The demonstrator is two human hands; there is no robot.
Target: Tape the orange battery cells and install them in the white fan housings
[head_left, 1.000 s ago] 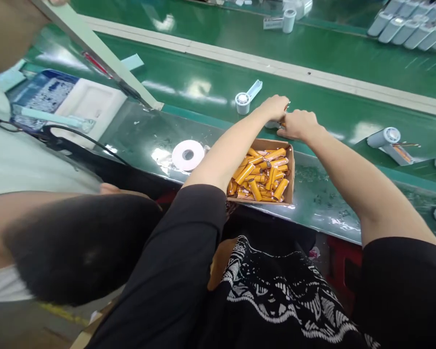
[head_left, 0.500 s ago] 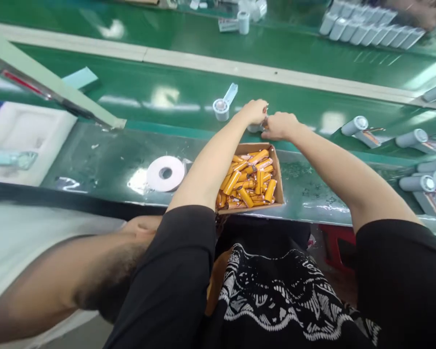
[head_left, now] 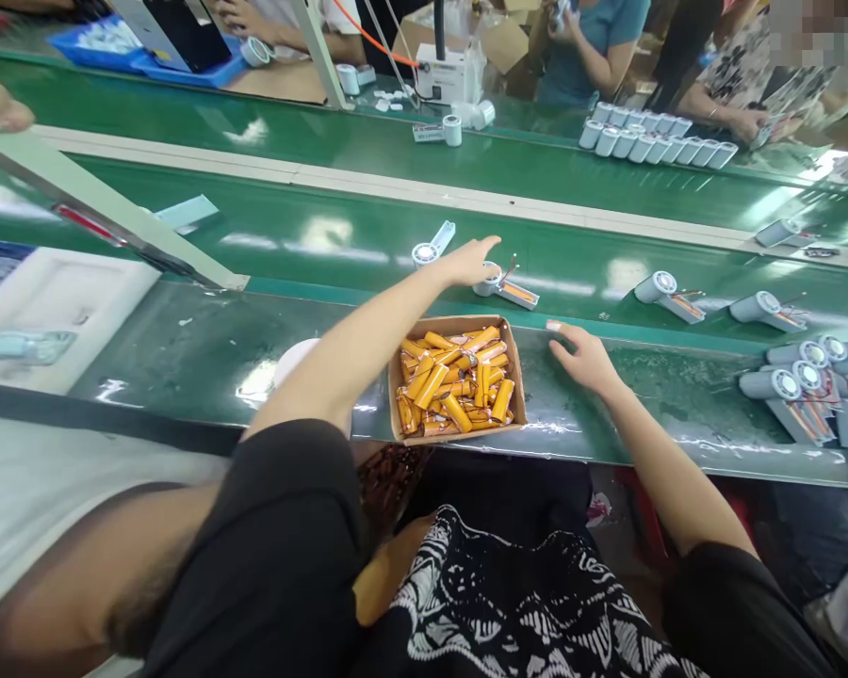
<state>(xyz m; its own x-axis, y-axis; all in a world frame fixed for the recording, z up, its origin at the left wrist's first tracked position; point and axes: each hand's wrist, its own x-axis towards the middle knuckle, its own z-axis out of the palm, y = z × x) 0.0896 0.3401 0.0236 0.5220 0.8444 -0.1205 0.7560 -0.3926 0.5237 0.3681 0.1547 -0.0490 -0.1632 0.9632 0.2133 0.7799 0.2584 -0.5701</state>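
Observation:
My left hand (head_left: pixel 472 263) is over the round head of a pale grey handheld fan body (head_left: pixel 515 294) on the green belt, index finger stretched out and fingers apart. An orange battery lies in that body's open handle, and thin wires stick up from it. My right hand (head_left: pixel 585 358) is apart from it, thumb and fingers spread above the bench edge, holding nothing. Between my arms sits a cardboard box (head_left: pixel 521 400) full of orange wrapped batteries (head_left: pixel 456 411). Just left of my left hand, another fan body (head_left: pixel 426 252) lies on the belt.
More fan bodies with batteries lie to the right, some on the belt (head_left: pixel 594 273), several grouped on the bench (head_left: pixel 770 384). A white roll (head_left: pixel 295 360) is partly behind my left arm. A slanted metal post (head_left: pixel 134 226) and white foam tray (head_left: pixel 123 282) are left. Co-workers sit across and beside me.
My hands, together at the fan body before, are now apart. The right has drawn back toward the bench edge and opened. The fan body with its battery now shows. The view has tilted up.

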